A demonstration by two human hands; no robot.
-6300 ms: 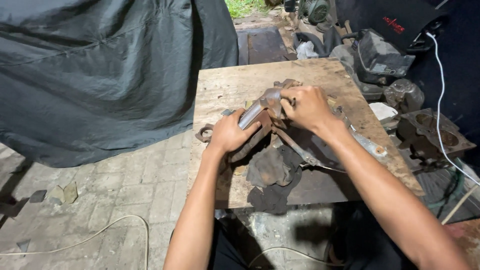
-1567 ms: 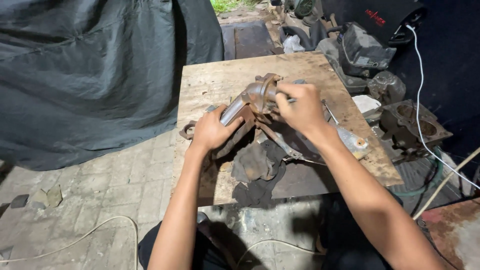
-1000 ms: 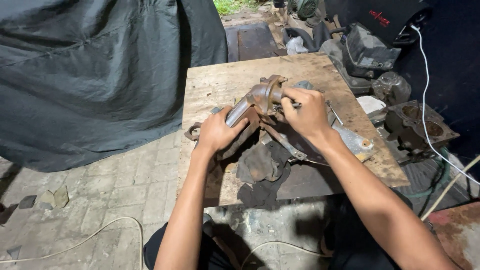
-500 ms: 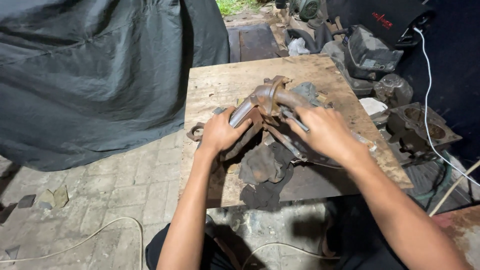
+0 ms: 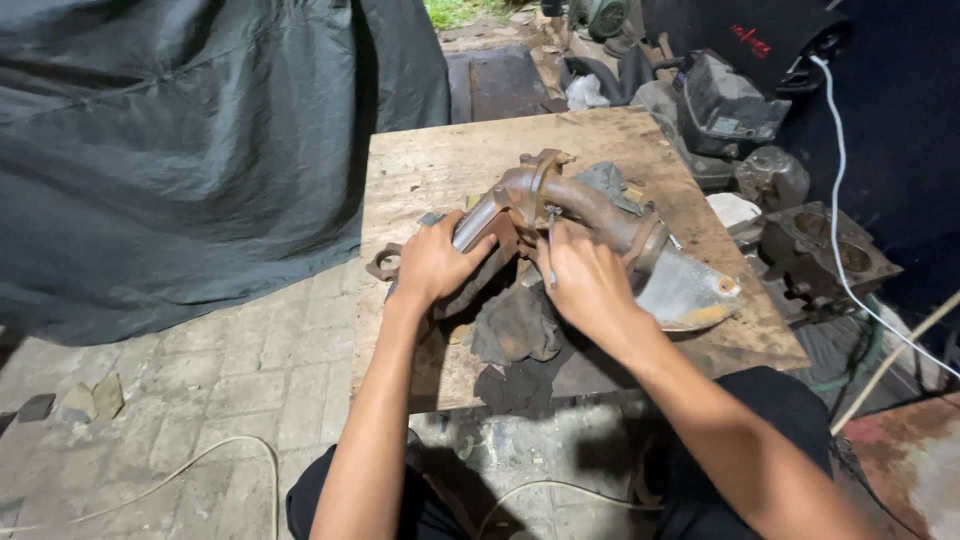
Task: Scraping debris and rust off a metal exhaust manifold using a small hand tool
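Outdoors, wooden board (image 5: 420, 165) on paving (image 5: 240, 370).

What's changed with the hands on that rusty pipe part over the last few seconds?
The right hand came off the top of the rusty pipe assembly and drew back toward the person; it now sits at the near side with a thin tool. The left hand kept its grip on the left tube. The wooden board stayed put.

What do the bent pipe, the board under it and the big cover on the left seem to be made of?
Pipe: probably cast iron or steel, dull and unpainted; brown rust and grey patches show.
Board: wood, likely plywood, bare and stained; pale grain is visible.
Cover: seemingly a woven or plastic tarp, dark grey and matte; it hangs in soft folds.
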